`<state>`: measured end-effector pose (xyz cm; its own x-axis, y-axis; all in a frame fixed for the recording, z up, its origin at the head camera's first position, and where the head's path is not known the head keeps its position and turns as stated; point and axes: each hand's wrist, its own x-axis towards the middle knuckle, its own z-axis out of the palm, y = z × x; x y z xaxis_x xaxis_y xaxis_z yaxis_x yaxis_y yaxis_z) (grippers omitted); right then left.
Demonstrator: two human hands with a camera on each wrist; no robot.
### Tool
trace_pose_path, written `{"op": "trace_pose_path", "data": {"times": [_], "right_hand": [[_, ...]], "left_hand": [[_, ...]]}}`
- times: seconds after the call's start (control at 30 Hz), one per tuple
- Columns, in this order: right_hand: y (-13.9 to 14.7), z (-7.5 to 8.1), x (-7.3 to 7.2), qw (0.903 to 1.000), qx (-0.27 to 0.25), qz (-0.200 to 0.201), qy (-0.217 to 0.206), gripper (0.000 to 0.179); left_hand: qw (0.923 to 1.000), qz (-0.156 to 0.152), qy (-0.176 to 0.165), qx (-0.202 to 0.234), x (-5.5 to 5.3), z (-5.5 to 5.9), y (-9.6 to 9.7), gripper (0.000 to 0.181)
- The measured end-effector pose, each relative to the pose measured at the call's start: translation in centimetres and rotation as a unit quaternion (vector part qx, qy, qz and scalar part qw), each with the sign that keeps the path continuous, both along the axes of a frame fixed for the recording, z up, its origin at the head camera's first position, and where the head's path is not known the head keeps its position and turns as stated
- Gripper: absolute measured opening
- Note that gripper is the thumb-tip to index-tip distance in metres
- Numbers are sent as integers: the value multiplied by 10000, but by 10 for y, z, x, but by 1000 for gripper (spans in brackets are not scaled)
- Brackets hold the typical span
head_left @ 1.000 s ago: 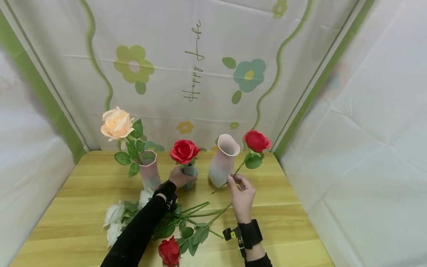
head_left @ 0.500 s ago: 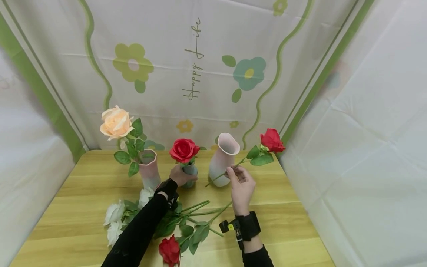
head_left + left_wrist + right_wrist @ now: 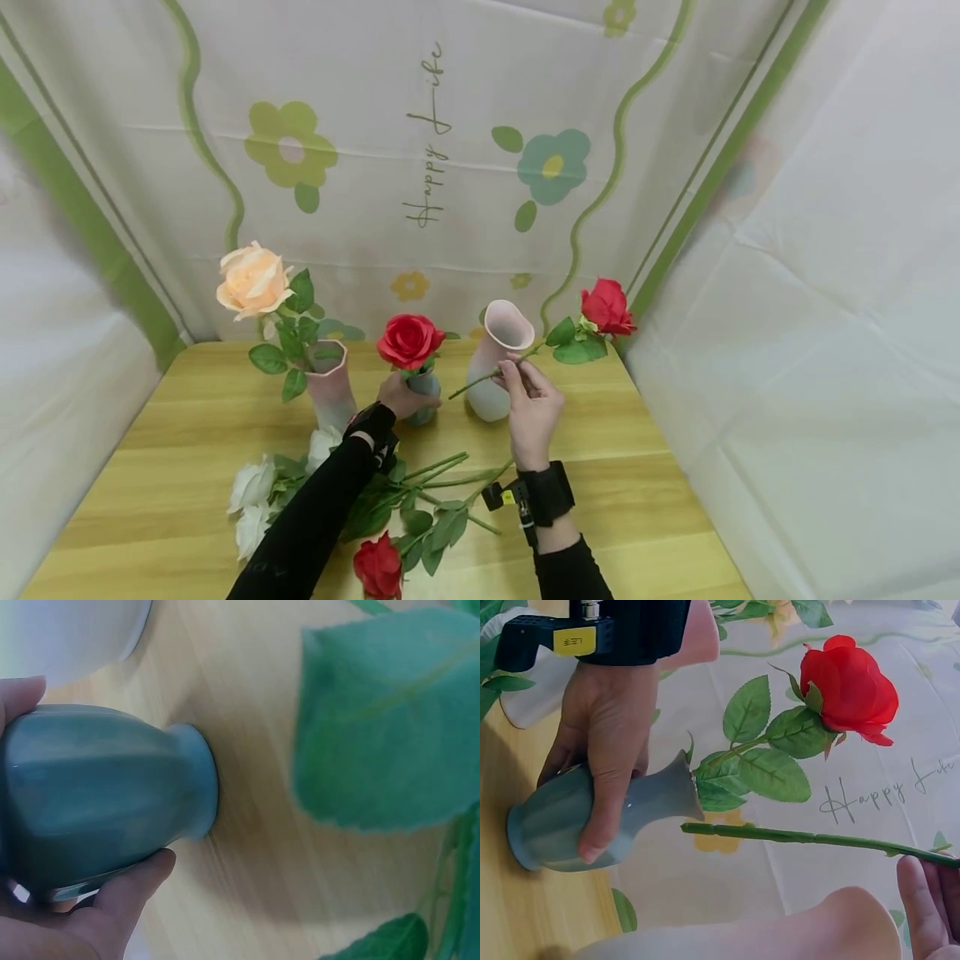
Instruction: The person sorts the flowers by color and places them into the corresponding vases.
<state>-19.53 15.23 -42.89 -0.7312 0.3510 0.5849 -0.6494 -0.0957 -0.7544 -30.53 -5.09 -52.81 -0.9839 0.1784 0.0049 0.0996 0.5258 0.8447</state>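
My left hand (image 3: pixel 405 397) grips a small blue-grey vase (image 3: pixel 570 825) that stands upright on the table, fingers and thumb wrapped round its body. One red rose (image 3: pixel 411 342) with green leaves stands in that vase. Between thumb and fingers, my right hand (image 3: pixel 534 408) pinches the stem of another red rose (image 3: pixel 607 307). This rose slants, its bloom up to the right and its cut stem end pointing left toward the blue-grey vase. In the right wrist view the stem (image 3: pixel 795 836) ends close beside the vase's mouth. Behind the right hand stands a taller pink-and-white vase (image 3: pixel 489 392).
At left a pink-and-white vase (image 3: pixel 330 392) holds a peach rose (image 3: pixel 255 282). White roses (image 3: pixel 251 485) and a red rose (image 3: pixel 378 567) lie on the wooden table (image 3: pixel 637 500), their stems crossing in front of the vases. A printed cloth (image 3: pixel 360 208) hangs behind.
My right hand has risen and shifted slightly left with its rose. The rose has tipped from steep to more slanted, its stem end moving up and left. The left hand keeps its grip on the vase.
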Motion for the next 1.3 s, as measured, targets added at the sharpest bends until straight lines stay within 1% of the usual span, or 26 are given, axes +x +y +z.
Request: {"op": "trace_pose_path", "data": {"times": [0.17, 0.37, 0.47, 0.57, 0.67, 0.87, 1.0, 1.1, 1.2, 1.3], "right_hand": [[-7, 6, -5, 9999, -25, 109, 95, 22], [-22, 12, -15, 9994, -102, 276, 202, 20], [-30, 12, -20, 9991, -65, 333, 243, 19], [-36, 11, -24, 9990, -26, 352, 280, 16], [-39, 10, -26, 9987, 11, 386, 331, 15], [-43, 11, -30, 9985, 114, 373, 375, 14], [-45, 13, -31, 9985, 194, 232, 449, 12], [-48, 18, -31, 9981, 331, 128, 509, 11], [-51, 22, -28, 9974, 497, 158, 507, 10], [-54, 22, -25, 9968, 582, 357, 405, 10]], "left_hand": [[9998, -72, 96, 143, 1, 1, 1, 85], [9999, -65, 66, -50, 1, 1, 2, 85], [9999, -35, 70, -100, 0, 1, 2, 86], [9999, -30, 54, -132, -1, -3, 2, 87], [9999, -36, 68, -123, -3, -6, 2, 87], [9999, 23, 129, -77, -6, -7, 3, 86], [9999, 47, 77, -97, -7, -6, 4, 86], [10000, 78, 23, -57, -6, -5, 4, 85], [9999, 93, -47, -21, -4, -2, 4, 86], [9999, 64, -48, -109, -3, -2, 4, 86]]}}
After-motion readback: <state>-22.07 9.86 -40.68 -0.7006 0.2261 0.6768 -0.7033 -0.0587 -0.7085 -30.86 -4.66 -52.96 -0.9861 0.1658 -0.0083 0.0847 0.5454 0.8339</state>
